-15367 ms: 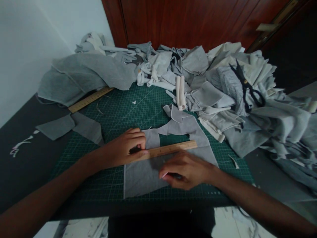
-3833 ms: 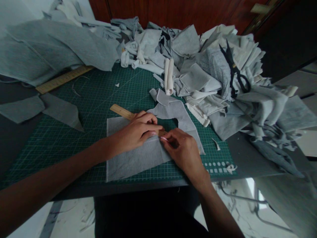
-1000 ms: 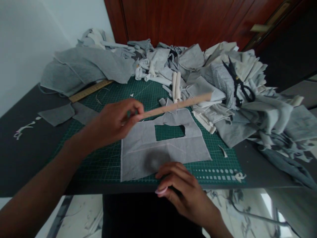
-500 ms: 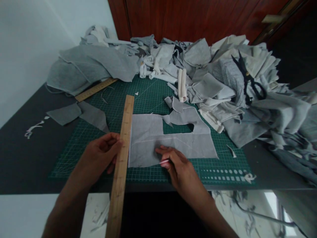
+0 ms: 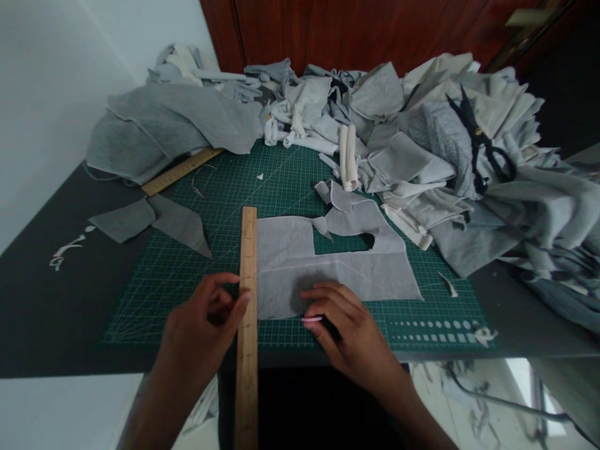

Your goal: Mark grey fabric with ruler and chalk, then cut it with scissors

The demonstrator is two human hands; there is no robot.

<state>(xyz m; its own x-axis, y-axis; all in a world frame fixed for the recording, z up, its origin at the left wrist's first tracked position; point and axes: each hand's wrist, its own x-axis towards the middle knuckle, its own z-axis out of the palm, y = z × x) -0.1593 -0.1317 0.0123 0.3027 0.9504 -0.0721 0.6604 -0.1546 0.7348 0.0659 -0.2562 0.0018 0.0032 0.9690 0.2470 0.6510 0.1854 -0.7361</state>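
Observation:
A long wooden ruler [image 5: 249, 269] lies along the left edge of a grey fabric piece [image 5: 285, 287], its near end jutting past the table's front edge. My left hand [image 5: 206, 319] pinches the ruler's left side between thumb and fingers. In my right hand [image 5: 349, 322], a thin pink piece of tailor's chalk [image 5: 312, 319] is held between thumb and fingertips, close to the fabric's lower edge. The fabric has an open cutout in its upper part and faint pale lines drawn across it. Beneath it lies a green cutting mat [image 5: 154, 300].
Black scissors [image 5: 480, 140] rest on a heap of grey and cream fabric [image 5: 422, 169] at the right. Another wooden ruler [image 5: 182, 171] sits partly under grey cloth [image 5: 173, 119] at back left. Fabric scraps [image 5: 180, 225] lie left of the mat.
The ruler has slid toward me and turned straighter, now lying against the fabric's left edge. My left hand has moved down and right with it. My right hand still holds the chalk.

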